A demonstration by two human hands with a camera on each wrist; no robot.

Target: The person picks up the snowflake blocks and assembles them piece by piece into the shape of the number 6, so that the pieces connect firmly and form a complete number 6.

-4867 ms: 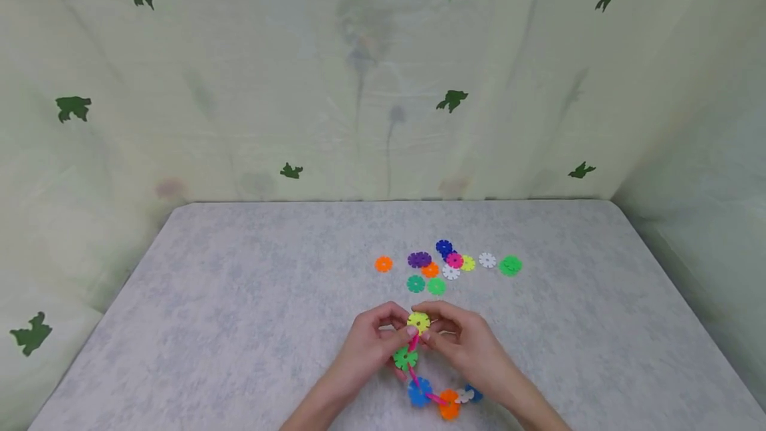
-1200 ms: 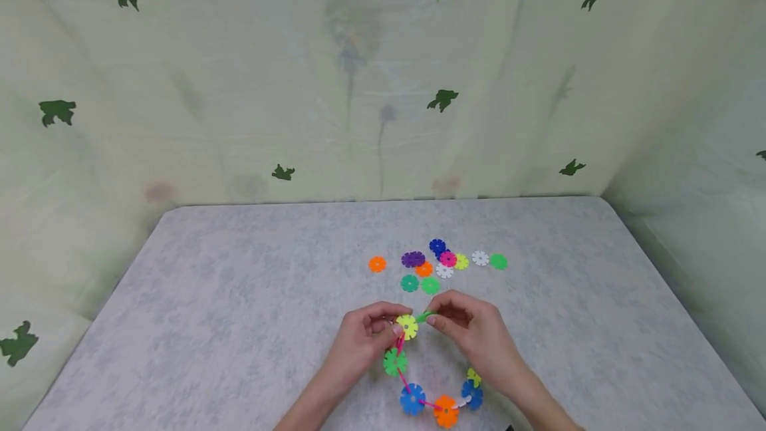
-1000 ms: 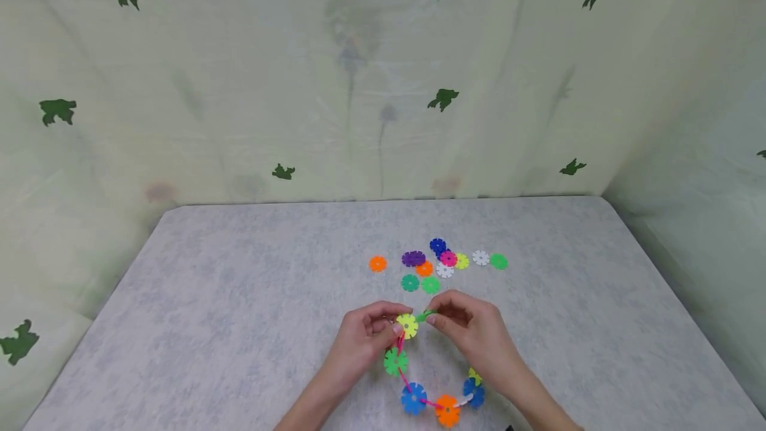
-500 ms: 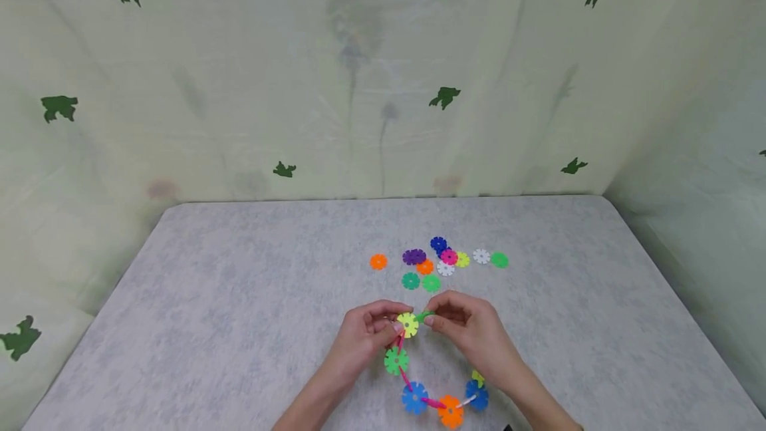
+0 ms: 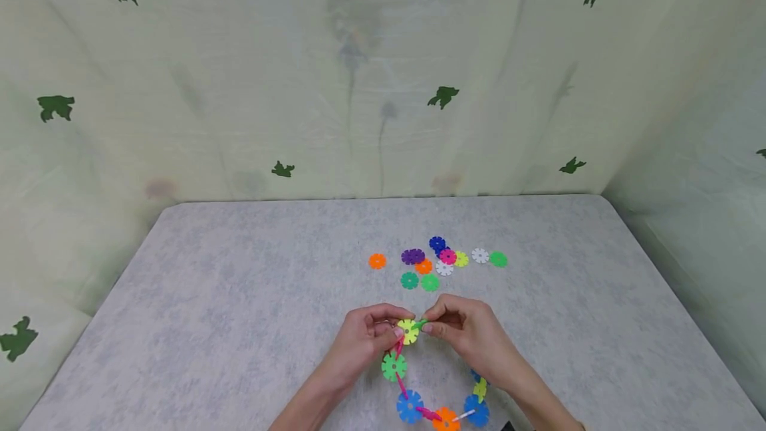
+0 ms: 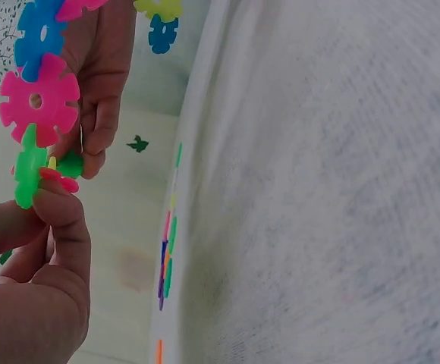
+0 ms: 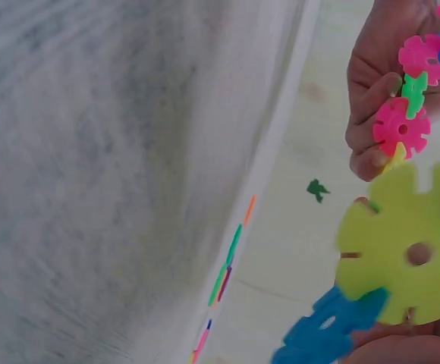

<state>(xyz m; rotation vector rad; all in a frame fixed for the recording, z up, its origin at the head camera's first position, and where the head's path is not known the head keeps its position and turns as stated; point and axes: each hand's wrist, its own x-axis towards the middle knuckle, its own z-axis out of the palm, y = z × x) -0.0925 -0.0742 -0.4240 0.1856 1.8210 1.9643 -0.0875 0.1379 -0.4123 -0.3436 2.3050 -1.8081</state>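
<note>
Notched-disc chain (image 5: pixel 404 411) curves at the head view's bottom centre; the left hand (image 5: pixel 368 339) pinches its upper end, the right hand (image 5: pixel 473 334) pinches a green disc (image 5: pixel 420 324).

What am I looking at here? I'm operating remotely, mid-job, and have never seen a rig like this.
There is no machine, just a bare left hand and right hand at work. The large picture comes from a head-worn camera looking forward and down; the two smaller ones come from a camera on each wrist. On the grey table lie loose notched discs in several colours. The left hand grips a chain of linked discs at a yellow disc. The right hand pinches a green disc, seen edge-on, up against it; whether those two are locked together, I can't tell.
</note>
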